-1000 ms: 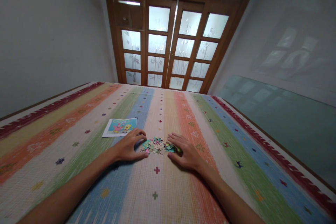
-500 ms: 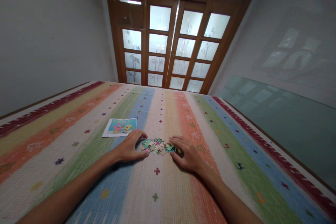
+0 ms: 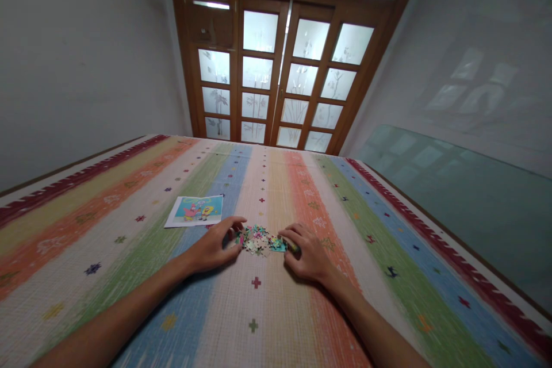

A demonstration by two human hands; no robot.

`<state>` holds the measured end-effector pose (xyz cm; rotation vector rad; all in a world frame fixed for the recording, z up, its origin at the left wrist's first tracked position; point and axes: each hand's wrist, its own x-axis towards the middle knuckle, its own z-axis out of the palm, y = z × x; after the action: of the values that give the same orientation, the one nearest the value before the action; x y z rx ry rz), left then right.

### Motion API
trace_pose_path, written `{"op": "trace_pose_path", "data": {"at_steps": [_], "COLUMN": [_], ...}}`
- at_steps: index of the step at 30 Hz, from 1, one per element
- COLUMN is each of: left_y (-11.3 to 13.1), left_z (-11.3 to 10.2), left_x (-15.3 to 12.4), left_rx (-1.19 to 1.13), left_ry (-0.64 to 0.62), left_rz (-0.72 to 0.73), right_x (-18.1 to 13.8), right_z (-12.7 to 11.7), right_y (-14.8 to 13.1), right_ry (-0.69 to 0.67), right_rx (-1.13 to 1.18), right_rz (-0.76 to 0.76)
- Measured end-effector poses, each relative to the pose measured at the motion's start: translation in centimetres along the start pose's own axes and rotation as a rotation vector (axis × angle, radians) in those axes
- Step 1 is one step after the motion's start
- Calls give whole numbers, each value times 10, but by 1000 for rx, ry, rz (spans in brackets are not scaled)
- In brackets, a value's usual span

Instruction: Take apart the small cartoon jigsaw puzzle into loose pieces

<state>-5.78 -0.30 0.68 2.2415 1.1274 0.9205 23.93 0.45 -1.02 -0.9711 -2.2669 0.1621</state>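
step: prob. bunching puzzle pile (image 3: 259, 240)
L hand (image 3: 213, 248): cupped loose, pile's left
R hand (image 3: 307, 256): pile's right, grip unclear
next: needs even inward squeeze

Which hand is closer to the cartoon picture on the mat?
The left hand, close by the picture; the right hand lies beyond the puzzle pieces.

The puzzle pieces (image 3: 259, 240) are too small to tell apart — the left hand (image 3: 211, 248) hides their left side, the right hand (image 3: 307, 256) their right side. Both forearms (image 3: 129, 310) are cut off by the bottom edge.
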Motion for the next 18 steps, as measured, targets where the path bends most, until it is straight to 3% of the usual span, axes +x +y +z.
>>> {"op": "trace_pose_path", "data": {"at_steps": [9, 18], "left_y": [-7, -13], "left_z": [5, 7], "left_x": [2, 5], "left_rx": [72, 127], "left_ry": [101, 160], "left_rz": [68, 154], "right_x": [0, -3], "right_z": [3, 5], "right_y": [1, 3], "right_ry": [30, 96], "right_rx": [94, 233], "right_rz": [30, 200]}}
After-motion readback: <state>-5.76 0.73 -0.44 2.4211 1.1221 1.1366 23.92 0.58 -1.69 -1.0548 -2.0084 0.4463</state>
